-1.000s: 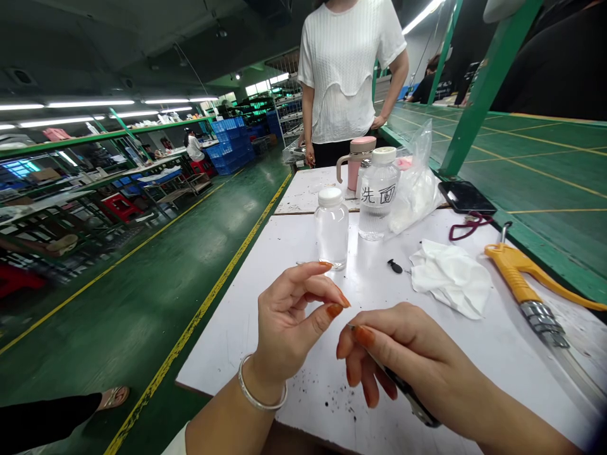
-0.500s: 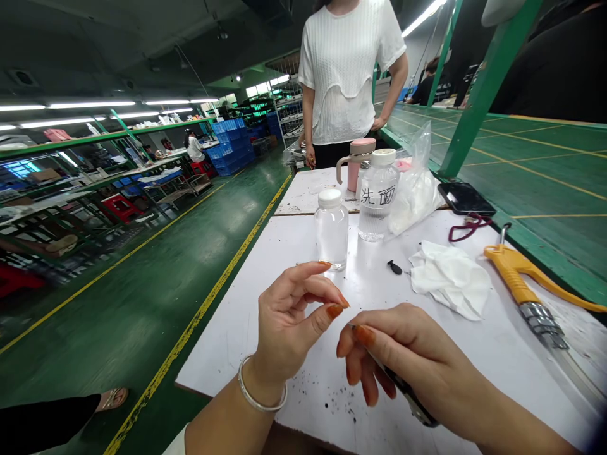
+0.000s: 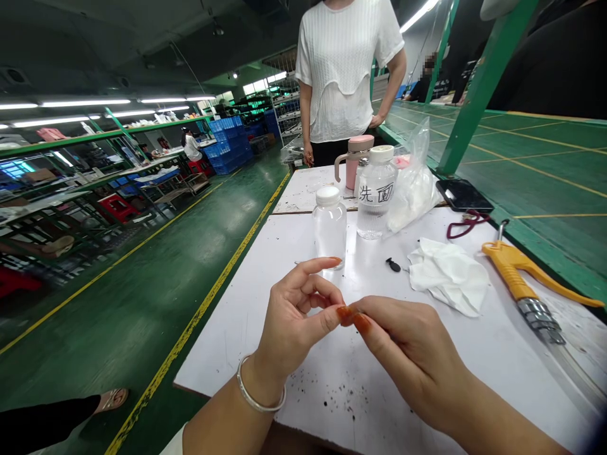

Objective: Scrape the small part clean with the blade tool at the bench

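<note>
Currently the left hand and right hand meet above the white tabletop, the left thumb's orange-painted tip touching the right fingers in a narrow pinch; any item held there is too small or hidden to tell. The remaining left fingers curl loosely inward, the index raised. A silver bangle circles the left wrist. Nearest beyond the hands stands an upright, white-capped plastic bottle, transparent, its contents not distinguishable as liquid or air. Behind it and to the right, a second capped bottle, hand-marked 洗面, holds colourless liquid to about the shoulder. A pink-and-white handled tumbler, opaque, stands behind these, beside a clear plastic bag holding white material. A small black piece lies between the marked bottle and a crumpled white cloth. Further right rest a yellow-handled air blow gun and a black phone with a maroon cord. Dark specks dot the tabletop near the left forearm. A co-worker in a white top stands at the far end.
</note>
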{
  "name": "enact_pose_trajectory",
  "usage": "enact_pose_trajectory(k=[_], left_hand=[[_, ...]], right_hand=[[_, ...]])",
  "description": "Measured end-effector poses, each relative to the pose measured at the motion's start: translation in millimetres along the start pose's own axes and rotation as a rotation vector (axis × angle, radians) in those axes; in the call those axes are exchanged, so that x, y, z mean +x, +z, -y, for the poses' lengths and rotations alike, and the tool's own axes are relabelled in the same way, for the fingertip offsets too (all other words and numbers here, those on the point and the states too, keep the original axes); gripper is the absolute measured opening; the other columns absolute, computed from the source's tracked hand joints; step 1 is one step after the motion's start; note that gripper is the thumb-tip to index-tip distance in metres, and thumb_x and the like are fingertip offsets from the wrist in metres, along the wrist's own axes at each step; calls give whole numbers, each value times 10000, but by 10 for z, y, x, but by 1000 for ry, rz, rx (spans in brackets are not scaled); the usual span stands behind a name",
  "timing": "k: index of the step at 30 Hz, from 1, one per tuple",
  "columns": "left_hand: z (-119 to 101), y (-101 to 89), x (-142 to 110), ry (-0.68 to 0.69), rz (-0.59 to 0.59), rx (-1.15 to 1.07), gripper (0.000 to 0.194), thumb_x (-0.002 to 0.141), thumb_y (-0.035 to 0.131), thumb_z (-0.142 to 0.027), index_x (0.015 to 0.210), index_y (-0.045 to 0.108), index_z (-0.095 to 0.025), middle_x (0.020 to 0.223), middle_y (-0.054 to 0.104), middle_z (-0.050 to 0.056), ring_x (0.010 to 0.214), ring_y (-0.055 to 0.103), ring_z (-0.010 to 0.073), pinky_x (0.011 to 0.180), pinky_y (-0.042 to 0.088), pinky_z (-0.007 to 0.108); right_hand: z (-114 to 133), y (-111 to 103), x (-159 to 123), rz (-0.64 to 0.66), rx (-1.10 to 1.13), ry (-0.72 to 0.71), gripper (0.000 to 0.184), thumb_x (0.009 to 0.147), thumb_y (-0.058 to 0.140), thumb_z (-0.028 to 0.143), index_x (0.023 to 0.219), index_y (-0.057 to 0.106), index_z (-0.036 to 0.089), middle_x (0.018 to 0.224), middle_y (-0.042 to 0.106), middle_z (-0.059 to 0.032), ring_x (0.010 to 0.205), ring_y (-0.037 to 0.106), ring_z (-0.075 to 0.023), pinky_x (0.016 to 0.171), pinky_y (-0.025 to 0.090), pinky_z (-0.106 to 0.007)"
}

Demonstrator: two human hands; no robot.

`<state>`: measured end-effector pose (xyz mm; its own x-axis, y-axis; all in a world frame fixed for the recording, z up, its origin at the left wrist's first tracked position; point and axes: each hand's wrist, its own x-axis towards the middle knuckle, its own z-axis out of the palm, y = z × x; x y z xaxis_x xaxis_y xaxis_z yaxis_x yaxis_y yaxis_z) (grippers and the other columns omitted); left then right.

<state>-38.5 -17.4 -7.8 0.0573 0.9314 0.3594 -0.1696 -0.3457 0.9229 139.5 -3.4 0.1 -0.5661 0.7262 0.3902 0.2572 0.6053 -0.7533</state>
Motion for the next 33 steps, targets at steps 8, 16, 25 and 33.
enact_pose_trajectory(k=[8, 16, 25, 33], left_hand=[[6, 14, 1, 32, -6, 31, 497, 785, 758, -114, 1248, 622, -231, 770, 656, -4, 670, 595, 96, 640, 533, 200], [10, 9, -19, 138, -11, 128, 521, 794, 743, -96, 1273, 603, -245, 780, 662, -12, 721, 612, 112, 732, 549, 238], [-8, 20, -31, 185, -21, 150, 532, 802, 722, -54, 1275, 603, -266, 781, 664, -25, 745, 613, 91, 753, 533, 210], [-13, 19, -34, 147, -33, 167, 535, 805, 725, -55, 1276, 599, -274, 785, 675, -28, 742, 621, 86, 753, 537, 209]], right_hand=[[-5, 5, 8, 19, -99, -32, 320, 993, 414, 248, 693, 499, 177, 578, 444, 31, 525, 375, -97, 525, 254, -279], [-11, 17, 3, 9, -87, -46, 322, 1013, 411, 265, 735, 541, 166, 590, 463, 35, 526, 380, -91, 526, 266, -271], [-30, 18, -6, -59, -44, 1, 360, 1028, 422, 312, 778, 633, 161, 574, 479, 35, 508, 408, -98, 516, 275, -276], [-28, 25, -10, -37, -32, -67, 314, 1020, 431, 265, 825, 645, 145, 594, 488, 35, 525, 409, -95, 524, 289, -267]])
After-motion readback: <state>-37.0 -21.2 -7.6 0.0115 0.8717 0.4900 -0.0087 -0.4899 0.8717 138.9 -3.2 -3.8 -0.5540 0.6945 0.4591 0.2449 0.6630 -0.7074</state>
